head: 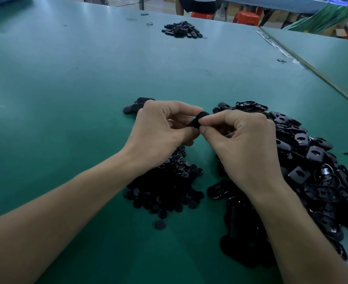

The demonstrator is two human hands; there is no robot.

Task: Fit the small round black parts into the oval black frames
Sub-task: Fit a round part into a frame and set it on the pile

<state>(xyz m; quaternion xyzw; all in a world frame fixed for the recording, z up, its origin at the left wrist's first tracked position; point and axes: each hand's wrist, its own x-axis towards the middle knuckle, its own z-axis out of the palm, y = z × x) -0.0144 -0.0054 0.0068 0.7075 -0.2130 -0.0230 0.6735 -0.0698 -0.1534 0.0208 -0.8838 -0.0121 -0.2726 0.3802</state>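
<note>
Head view: left hand (pixel 158 130) and right hand (pixel 244 144) each pinch the same oval black frame (pixel 197 119) at the fingertips, held above the green table (pixel 66 99). Round black parts (pixel 164 187) lie heaped beneath the left wrist, with the frame pile (pixel 312 171) right of them.

Black pieces on our plain teal-green worktop (pixel 66 99)
We see matte black small round parts (pixel 164 191), glossy black oval plastic frames (pixel 312 160) with white glints, and two plain orange-red plastic stools (pixel 245 17).
</note>
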